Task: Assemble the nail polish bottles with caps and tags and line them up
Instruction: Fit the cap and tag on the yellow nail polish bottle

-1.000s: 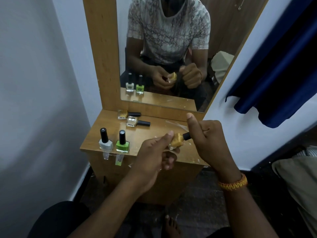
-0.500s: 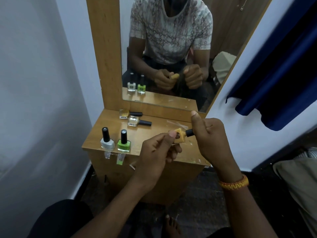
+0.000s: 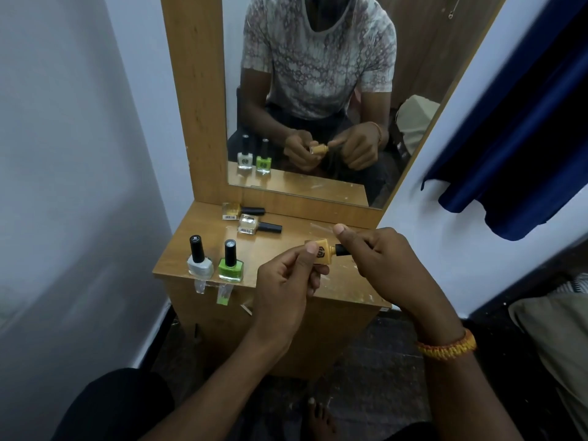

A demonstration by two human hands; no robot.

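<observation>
Yellow bottle (image 3: pixel 322 251) is held on its side above the desk's (image 3: pixel 286 240) front edge: body pinched by left hand (image 3: pixel 283 289), black cap (image 3: pixel 341 250) gripped by right hand (image 3: pixel 386 261). Likely small, light, rigid glass, smooth-sided and breakable; flat faces are best gripped while the cap is turned.

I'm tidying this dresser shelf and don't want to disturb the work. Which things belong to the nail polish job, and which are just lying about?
Part of the job:
yellow bottle, held by left hand
its black cap, gripped by right hand
grey bottle and green bottle, standing in line
two bottles lying down

Just lying about:
blue curtain
mirror
</observation>
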